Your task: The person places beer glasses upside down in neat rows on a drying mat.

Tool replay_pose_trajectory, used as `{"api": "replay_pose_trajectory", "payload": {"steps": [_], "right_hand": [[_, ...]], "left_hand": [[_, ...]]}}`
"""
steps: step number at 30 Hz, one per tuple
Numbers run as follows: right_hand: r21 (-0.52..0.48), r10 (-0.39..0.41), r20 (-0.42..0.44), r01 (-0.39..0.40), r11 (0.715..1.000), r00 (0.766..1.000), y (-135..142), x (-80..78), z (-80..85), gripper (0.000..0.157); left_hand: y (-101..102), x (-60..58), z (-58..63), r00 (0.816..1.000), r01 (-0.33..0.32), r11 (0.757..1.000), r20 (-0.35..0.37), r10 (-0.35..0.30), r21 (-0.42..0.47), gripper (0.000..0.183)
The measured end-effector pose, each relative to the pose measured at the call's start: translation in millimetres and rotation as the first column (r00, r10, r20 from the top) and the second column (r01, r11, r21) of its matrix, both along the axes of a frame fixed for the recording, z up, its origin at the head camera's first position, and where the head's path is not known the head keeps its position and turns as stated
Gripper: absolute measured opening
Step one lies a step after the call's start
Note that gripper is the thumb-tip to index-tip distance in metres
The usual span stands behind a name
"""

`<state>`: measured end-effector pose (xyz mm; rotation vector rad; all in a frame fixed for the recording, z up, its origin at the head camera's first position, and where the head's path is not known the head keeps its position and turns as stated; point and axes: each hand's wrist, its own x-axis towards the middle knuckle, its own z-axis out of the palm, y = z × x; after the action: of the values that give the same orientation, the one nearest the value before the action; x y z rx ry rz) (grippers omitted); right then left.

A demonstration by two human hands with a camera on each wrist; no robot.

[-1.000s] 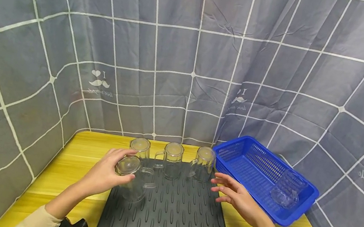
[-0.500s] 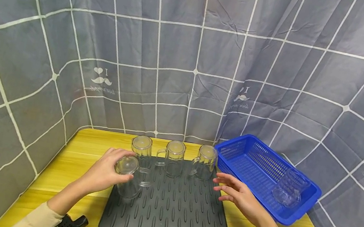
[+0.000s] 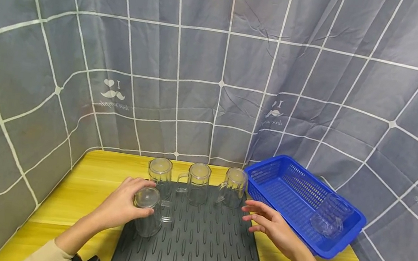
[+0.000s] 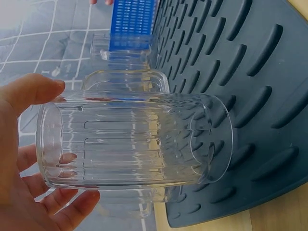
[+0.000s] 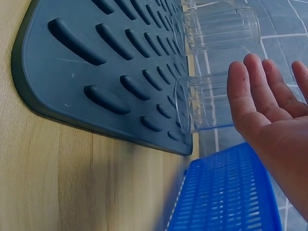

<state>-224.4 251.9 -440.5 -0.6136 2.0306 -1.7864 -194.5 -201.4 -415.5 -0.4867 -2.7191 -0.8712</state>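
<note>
My left hand grips a clear glass mug round its base end, thumb on one side and fingers on the other. The mug is upside down, its rim right at the left part of the dark ridged drying mat, its handle pointing right. Three more upturned glass mugs stand in a row along the mat's back edge: a left one, a middle one and a right one. Holding nothing, my right hand hovers beside the mat's right edge with its fingers loosely bent.
A blue plastic basket sits at the right, with a clear glass mug lying in its right end. The wooden table shows around the mat. Behind stands a grey curtain with white lines.
The left hand has brought the glass mug down onto the left part of the mat, a little nearer the front. The right hand stays about where it was.
</note>
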Motion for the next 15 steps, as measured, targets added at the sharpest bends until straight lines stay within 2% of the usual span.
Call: {"api": "replay_pose_trajectory", "payload": {"steps": [4, 15], "right_hand": [[0.019, -0.008, 0.018, 0.008, 1.0, 1.0, -0.6, 0.6, 0.5, 0.046], [0.021, 0.001, -0.01, 0.0, 1.0, 1.0, -1.5, 0.0, 2.4, 0.046]], "left_hand": [[1.4, 2.8, -0.7, 1.0, -0.002, 1.0, 0.011, 0.001, 0.005, 0.059], [5.7, 4.3, 1.3, 0.998, 0.012, 0.999, 0.057, -0.015, 0.043, 0.059]]}}
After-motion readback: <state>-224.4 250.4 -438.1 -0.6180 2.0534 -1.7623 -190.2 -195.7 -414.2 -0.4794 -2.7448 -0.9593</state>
